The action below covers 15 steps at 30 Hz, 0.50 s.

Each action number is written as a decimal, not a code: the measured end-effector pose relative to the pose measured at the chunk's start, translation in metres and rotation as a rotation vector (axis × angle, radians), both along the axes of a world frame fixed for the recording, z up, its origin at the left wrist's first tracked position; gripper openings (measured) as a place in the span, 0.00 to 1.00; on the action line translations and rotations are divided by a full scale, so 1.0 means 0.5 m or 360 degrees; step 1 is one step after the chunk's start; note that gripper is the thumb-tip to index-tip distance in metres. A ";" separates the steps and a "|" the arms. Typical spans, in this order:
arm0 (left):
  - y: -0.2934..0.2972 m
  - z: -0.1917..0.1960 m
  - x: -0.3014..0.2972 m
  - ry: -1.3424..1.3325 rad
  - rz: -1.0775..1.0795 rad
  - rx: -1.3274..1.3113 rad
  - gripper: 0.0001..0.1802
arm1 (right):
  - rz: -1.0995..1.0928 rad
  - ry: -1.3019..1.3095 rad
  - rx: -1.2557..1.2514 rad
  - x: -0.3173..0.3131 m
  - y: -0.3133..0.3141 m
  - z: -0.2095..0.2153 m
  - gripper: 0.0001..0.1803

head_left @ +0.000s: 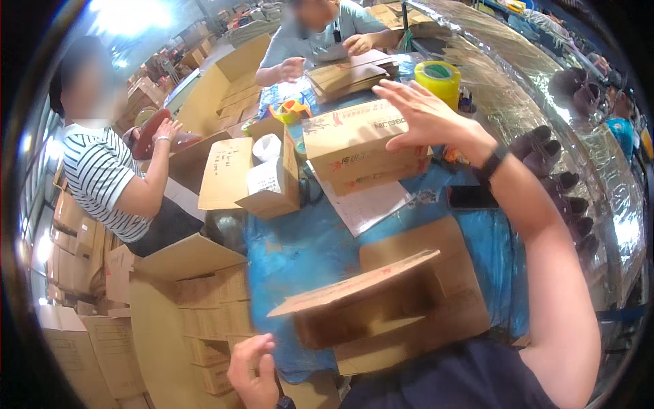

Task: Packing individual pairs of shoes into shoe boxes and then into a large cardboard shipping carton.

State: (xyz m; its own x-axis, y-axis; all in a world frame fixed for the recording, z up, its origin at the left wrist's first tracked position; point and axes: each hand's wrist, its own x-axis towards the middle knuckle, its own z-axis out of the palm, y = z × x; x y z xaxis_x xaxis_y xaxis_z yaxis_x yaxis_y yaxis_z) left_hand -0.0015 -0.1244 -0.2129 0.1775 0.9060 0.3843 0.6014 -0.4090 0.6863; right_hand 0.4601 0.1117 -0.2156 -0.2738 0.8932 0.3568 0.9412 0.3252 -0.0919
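An open cardboard box sits on the table right in front of me, its long flap raised and its inside in shadow. Beyond it stand closed cardboard boxes, seemingly stacked. My right hand reaches over their right end with fingers spread; whether it touches the top I cannot tell. At the lower left, my left hand is loosely curled with fingers apart and nothing in it. It is nearest to the open box's left side and the big carton.
Blue sheeting covers the table, with a paper sheet, a phone, a yellow tape roll and a box of white rolls. Co-workers handle a shoe and flat cardboard. Dark shoes line the right.
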 end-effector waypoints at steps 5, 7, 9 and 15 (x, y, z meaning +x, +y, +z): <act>-0.084 -0.032 -0.067 0.0034 0.0221 -0.0677 0.17 | -0.0118 -0.0368 -0.0781 -0.016 0.124 0.000 0.73; -0.130 -0.055 -0.097 0.0021 0.0322 -0.0595 0.15 | -0.0155 -0.0522 -0.1036 -0.039 0.153 -0.005 0.77; -0.162 -0.070 -0.125 0.0003 0.0439 -0.0531 0.14 | -0.0120 -0.0550 -0.0892 -0.048 0.146 -0.004 0.73; -0.133 -0.067 -0.212 -0.0698 0.0726 -0.0085 0.31 | 0.0358 -0.0498 0.0289 -0.093 0.052 -0.002 0.52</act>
